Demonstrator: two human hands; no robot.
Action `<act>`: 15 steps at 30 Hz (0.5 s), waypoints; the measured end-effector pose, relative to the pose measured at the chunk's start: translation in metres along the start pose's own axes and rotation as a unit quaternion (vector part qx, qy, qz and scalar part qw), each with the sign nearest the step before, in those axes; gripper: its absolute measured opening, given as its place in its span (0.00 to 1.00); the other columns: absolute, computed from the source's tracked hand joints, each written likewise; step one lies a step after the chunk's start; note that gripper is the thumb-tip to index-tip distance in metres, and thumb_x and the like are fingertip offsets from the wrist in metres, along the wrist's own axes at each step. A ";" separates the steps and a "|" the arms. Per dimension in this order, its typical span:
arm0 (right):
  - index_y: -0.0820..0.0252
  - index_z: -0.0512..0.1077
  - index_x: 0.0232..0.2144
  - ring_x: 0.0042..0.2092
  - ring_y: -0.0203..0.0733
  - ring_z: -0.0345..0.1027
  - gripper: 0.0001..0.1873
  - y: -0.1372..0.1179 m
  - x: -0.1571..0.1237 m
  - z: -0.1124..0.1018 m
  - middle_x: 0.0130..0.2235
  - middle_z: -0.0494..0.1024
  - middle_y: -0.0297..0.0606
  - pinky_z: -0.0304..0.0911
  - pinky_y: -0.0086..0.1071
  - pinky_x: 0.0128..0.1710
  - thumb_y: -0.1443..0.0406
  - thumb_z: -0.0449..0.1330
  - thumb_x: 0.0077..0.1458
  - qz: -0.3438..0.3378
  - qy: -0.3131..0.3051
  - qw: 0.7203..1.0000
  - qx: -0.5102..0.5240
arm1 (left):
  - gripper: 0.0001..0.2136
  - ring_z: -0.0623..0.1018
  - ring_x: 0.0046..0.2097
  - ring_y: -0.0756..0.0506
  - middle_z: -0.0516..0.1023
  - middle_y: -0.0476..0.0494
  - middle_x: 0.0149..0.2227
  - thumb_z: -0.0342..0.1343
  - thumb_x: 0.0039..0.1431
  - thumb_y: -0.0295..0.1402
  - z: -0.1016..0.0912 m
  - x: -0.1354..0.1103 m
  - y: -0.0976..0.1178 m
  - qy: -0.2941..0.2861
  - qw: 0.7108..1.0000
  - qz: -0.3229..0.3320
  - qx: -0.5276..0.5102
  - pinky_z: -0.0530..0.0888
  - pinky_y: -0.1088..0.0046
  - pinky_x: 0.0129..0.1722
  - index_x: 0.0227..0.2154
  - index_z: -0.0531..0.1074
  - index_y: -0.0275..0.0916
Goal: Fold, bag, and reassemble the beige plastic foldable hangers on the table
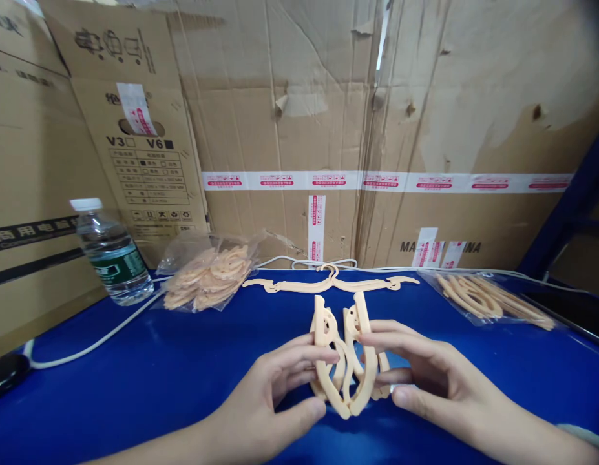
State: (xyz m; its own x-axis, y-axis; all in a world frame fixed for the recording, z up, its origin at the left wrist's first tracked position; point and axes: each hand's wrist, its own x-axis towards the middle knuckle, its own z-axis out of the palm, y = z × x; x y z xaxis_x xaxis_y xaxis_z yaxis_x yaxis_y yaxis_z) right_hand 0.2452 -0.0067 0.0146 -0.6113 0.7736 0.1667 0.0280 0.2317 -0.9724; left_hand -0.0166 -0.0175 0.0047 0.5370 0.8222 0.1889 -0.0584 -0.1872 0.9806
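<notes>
- Folded hanger (347, 387): pale; standing upright between both hands, front and centre over the surface (207, 374); forming a narrow V with the bend pointing down and two arms rising; not showing clearly whether resting on the surface or being held just above.
- Left hand (289, 381): half closing, fingers curving around the left arm of the folded hanger and holding it; index finger lying across the near face; thumb lying low, just beside the bend.
- Right hand (435, 368): half closing, fingers reaching onto the right arm and holding it, index fingertip touching high up; thumb standing apart, near the lower part.
- Open hanger (333, 282): pale; lying spread behind the folded one, hook pointing away.
- Left bag (172, 259): clear plastic; lying at far left, holding a heap of pale hanger parts (221, 268).
- Right bag (429, 282): clear plastic; lying at far right, holding pale curved pieces (478, 298).
- Bottle (115, 258): clear, with white cap and green label; standing beside the left bag.
- Cable (105, 339): white; running along the back and curving forward at left to a dark object (8, 376).
- Cardboard (289, 129): standing behind everything, bearing white tape (241, 181) with red print.
</notes>
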 end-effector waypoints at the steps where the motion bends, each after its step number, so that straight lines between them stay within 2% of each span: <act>1: 0.41 0.69 0.57 0.62 0.53 0.63 0.22 -0.001 -0.001 0.000 0.69 0.51 0.38 0.67 0.44 0.57 0.61 0.61 0.61 -0.003 -0.005 1.000 -0.005 | 0.16 0.70 0.62 0.34 0.67 0.37 0.63 0.59 0.60 0.30 0.000 0.000 0.001 -0.004 1.000 -0.002 -0.001 0.64 0.49 0.63 0.52 0.74 0.43; 3: 0.39 0.67 0.58 0.60 0.51 0.65 0.23 -0.002 -0.004 0.000 0.69 0.51 0.37 0.66 0.45 0.57 0.61 0.60 0.62 -0.004 -0.020 1.000 -0.019 | 0.19 0.66 0.64 0.35 0.64 0.39 0.65 0.58 0.60 0.27 0.000 -0.002 0.002 -0.022 1.000 0.004 0.010 0.61 0.50 0.64 0.53 0.71 0.45; 5: 0.37 0.65 0.60 0.58 0.49 0.68 0.24 -0.004 -0.006 0.001 0.69 0.52 0.36 0.66 0.45 0.58 0.60 0.60 0.62 0.002 -0.033 0.999 -0.032 | 0.23 0.59 0.68 0.35 0.54 0.42 0.69 0.59 0.58 0.25 -0.001 -0.004 0.002 -0.038 0.998 0.022 0.033 0.58 0.51 0.66 0.56 0.69 0.48; 7: 0.39 0.66 0.60 0.57 0.50 0.68 0.24 -0.005 -0.007 0.001 0.69 0.54 0.37 0.66 0.46 0.58 0.59 0.60 0.62 0.013 -0.035 0.998 -0.040 | 0.24 0.57 0.69 0.35 0.49 0.44 0.70 0.58 0.58 0.24 -0.002 -0.006 0.001 -0.042 0.997 0.036 0.053 0.57 0.52 0.66 0.56 0.68 0.50; 10: 0.41 0.67 0.59 0.58 0.51 0.67 0.23 -0.004 -0.007 0.001 0.67 0.58 0.39 0.65 0.47 0.58 0.58 0.61 0.61 0.022 -0.024 0.999 -0.040 | 0.23 0.61 0.67 0.36 0.55 0.42 0.66 0.57 0.59 0.25 -0.003 -0.009 0.000 -0.026 0.997 0.034 0.068 0.59 0.52 0.65 0.56 0.69 0.50; 15: 0.40 0.68 0.58 0.55 0.50 0.71 0.23 -0.004 -0.005 -0.001 0.66 0.61 0.39 0.66 0.47 0.57 0.58 0.61 0.61 0.028 -0.030 0.999 -0.014 | 0.25 0.63 0.65 0.35 0.61 0.41 0.62 0.57 0.57 0.26 -0.002 -0.013 0.001 0.000 0.992 0.052 0.111 0.60 0.53 0.65 0.57 0.70 0.51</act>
State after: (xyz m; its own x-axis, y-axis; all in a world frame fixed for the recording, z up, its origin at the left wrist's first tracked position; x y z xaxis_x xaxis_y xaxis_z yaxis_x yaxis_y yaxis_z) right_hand 0.2486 -0.0110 0.0178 -0.6546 0.7491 0.1014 0.0857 0.2068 -0.9746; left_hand -0.0251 -0.0278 0.0037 0.5370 0.7925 0.2893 0.0731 -0.3853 0.9199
